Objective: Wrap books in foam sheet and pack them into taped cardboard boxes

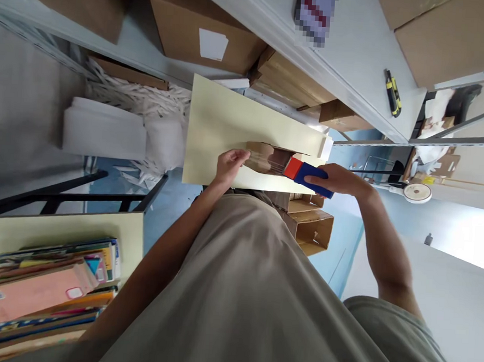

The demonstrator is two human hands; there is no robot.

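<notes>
A small cardboard box [260, 157] lies on the pale yellow tabletop [221, 114], its flaps standing up and its inside partly visible. My right hand [328, 179] is wrapped around a blue and red tape dispenser [308, 176], tilted with its red end over the box's right part. Faint clear tape [267, 164] appears to stretch from that red end across the box. At the left end of the box, my left hand [229, 165] is closed in a pinch, apparently on the tape's end; the fingertips are small and hard to make out.
Large cartons [185, 30] fill the shelf behind the table. A yellow and black utility knife [393, 93] lies on the white upper shelf [356, 51]. Books and notebooks [38, 291] are stacked at lower left. White foam sheets [106, 129] sit left. Open cardboard boxes [315, 233] stand below the table's right side.
</notes>
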